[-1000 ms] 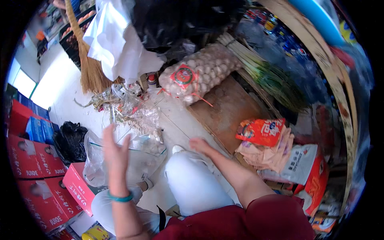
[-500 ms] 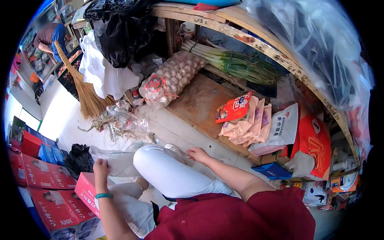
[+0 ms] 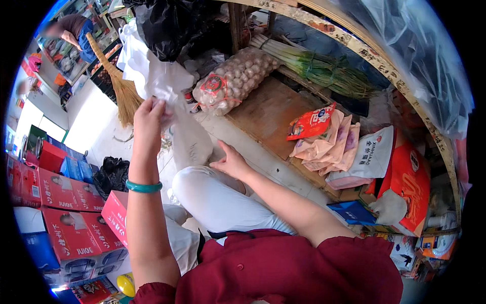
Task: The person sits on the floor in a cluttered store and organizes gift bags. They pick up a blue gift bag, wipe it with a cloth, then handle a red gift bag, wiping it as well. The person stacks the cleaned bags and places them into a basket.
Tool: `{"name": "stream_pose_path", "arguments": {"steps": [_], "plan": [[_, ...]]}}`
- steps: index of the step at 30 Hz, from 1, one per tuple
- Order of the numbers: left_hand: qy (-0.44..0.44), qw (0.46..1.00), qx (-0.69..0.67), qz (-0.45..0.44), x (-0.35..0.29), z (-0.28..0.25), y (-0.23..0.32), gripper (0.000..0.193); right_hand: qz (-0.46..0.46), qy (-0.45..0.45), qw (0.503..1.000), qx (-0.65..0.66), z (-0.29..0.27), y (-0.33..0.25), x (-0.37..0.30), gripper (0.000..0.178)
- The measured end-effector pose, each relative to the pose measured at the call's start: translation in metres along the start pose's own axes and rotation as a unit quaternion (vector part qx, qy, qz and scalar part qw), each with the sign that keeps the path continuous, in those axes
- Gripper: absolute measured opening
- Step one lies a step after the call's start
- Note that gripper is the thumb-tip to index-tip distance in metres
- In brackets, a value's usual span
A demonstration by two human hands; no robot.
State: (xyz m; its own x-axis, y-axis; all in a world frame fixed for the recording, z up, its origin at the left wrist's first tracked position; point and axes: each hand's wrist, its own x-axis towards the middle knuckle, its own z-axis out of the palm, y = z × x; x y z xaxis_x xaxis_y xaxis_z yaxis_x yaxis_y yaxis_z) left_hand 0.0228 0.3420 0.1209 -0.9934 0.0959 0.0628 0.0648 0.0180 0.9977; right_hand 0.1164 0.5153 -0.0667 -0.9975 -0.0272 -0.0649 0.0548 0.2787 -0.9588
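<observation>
My left hand [image 3: 150, 115], with a green bangle on its wrist, is raised in front of me. Its fingers pinch the top of a translucent plastic bag [image 3: 191, 138], which hangs down toward my knee. Just right of the bag's lower part, my right hand [image 3: 230, 161] has its index finger stretched out and seems to hold nothing. Whether it touches the bag I cannot tell. A white plastic bag [image 3: 139, 61] hangs behind my left hand. Scraps on the floor are mostly hidden by my left hand and the bag.
A straw broom [image 3: 124, 93] leans at the far left, near a bending person [image 3: 76, 33]. A net sack of garlic [image 3: 235, 81], green onions [image 3: 314, 68] and pink packets [image 3: 329, 142] lie ahead and right. Red cartons [image 3: 68, 233] and a black bag [image 3: 110, 175] are at left.
My left hand has risen and moved away from me, lifting the translucent bag. My right hand has moved up and left toward it, its index finger now extended. The view has shifted slightly.
</observation>
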Motion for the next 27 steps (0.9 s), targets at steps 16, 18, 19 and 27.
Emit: {"name": "stream_pose_path", "arguments": {"steps": [16, 18, 19, 27], "plan": [[-0.178, 0.959, -0.068, 0.212, 0.055, 0.080, 0.104, 0.018, -0.005, 0.272, 0.958, 0.090, -0.127, -0.057, 0.136, 0.026], [-0.162, 0.957, -0.121, 0.209, 0.064, 0.095, 0.117, 0.010, -0.048, 0.327, 0.942, 0.064, -0.165, -0.059, 0.150, 0.024], [-0.159, 0.957, -0.127, 0.205, 0.070, 0.095, 0.116, 0.010, -0.052, 0.345, 0.936, 0.039, -0.181, -0.060, 0.158, 0.024], [-0.141, 0.963, -0.014, 0.230, 0.129, 0.078, 0.071, 0.016, -0.108, 0.515, 0.817, -0.236, -0.183, -0.013, 0.212, 0.029]]}}
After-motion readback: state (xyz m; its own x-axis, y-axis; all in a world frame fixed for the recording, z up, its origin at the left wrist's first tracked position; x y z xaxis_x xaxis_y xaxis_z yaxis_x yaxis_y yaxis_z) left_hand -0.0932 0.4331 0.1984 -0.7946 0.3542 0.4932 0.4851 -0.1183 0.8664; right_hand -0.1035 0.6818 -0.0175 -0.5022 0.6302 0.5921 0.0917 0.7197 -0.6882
